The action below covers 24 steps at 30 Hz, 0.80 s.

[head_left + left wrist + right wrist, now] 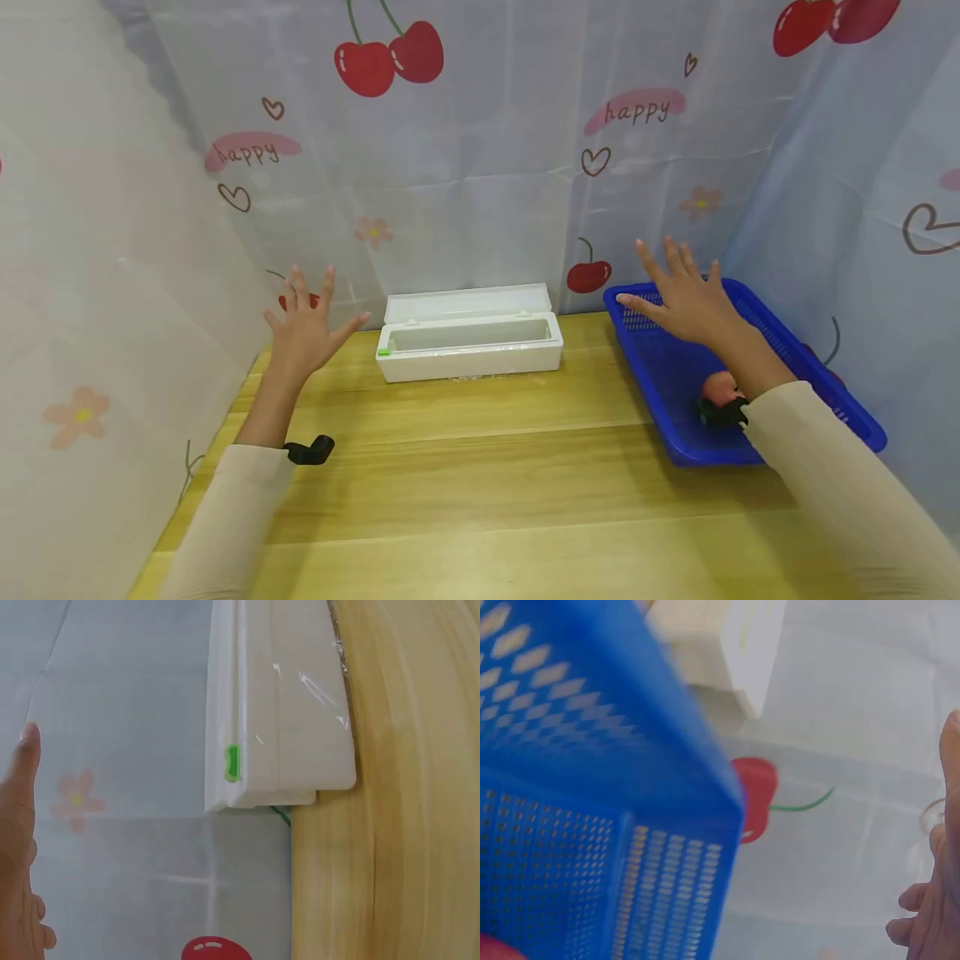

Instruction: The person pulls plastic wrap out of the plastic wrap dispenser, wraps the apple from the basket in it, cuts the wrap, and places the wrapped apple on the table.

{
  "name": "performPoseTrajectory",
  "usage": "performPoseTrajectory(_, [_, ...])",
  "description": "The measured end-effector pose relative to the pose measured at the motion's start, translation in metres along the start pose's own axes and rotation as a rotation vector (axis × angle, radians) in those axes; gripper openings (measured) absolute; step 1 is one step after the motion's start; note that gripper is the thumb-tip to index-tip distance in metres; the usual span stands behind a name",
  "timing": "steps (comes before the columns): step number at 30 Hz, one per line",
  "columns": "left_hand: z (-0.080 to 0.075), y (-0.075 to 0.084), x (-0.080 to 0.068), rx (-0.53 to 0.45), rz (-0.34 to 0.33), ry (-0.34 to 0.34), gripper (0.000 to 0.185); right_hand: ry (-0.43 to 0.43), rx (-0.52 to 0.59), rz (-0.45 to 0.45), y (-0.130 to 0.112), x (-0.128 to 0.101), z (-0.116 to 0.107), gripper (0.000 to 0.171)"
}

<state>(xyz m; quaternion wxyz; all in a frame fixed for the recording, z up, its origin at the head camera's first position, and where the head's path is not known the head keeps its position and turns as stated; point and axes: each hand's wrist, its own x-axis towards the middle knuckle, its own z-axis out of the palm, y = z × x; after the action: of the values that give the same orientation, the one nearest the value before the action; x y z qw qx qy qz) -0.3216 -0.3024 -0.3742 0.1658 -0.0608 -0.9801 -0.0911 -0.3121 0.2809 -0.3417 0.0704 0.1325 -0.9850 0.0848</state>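
Observation:
My left hand (pixel 298 335) is raised with its fingers spread, to the left of a long white box (pixel 472 365). Nothing is in it. The box stands at the back of the table, its lid (pixel 468 303) tipped up against the curtain. A small green piece (pixel 233 763) sits at the box's left end, and clear film (pixel 315 686) shows along its front. Over the far-left corner of a blue plastic basket (pixel 651 400), my right hand (pixel 692 302) is held up, fingers spread and holding nothing. A reddish round fruit (pixel 720 388) lies in the basket, partly hidden by the right wrist's camera.
A wooden table (pixel 465 475) bears the box and the basket. Pale curtains (pixel 480 200) printed with cherries, hearts and flowers enclose the back and both sides. A black wrist camera (pixel 310 451) juts from the left sleeve.

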Motion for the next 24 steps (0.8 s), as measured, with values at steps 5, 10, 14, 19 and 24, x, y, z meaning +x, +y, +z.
performPoseTrajectory(5, [-0.002,0.006,-0.01,-0.048,0.017,0.013,0.099,-0.024,0.08,-0.012,-0.02,-0.014,-0.013,0.095])
performPoseTrajectory(10, [-0.002,0.013,-0.026,-0.142,0.016,-0.018,0.09,-0.046,0.161,-0.016,-0.04,-0.035,-0.021,0.09])
performPoseTrajectory(14, [0.002,0.02,-0.039,-0.248,-0.006,-0.005,0.085,0.01,0.189,-0.051,-0.054,-0.05,-0.019,0.079])
performPoseTrajectory(19, [0.008,0.024,-0.053,-0.333,-0.029,0.053,0.069,0.119,0.246,-0.102,-0.074,-0.063,-0.007,0.062])
performPoseTrajectory(24, [0.022,0.026,-0.062,-0.403,-0.083,-0.011,0.066,0.203,0.321,-0.14,-0.095,-0.071,0.011,0.05])
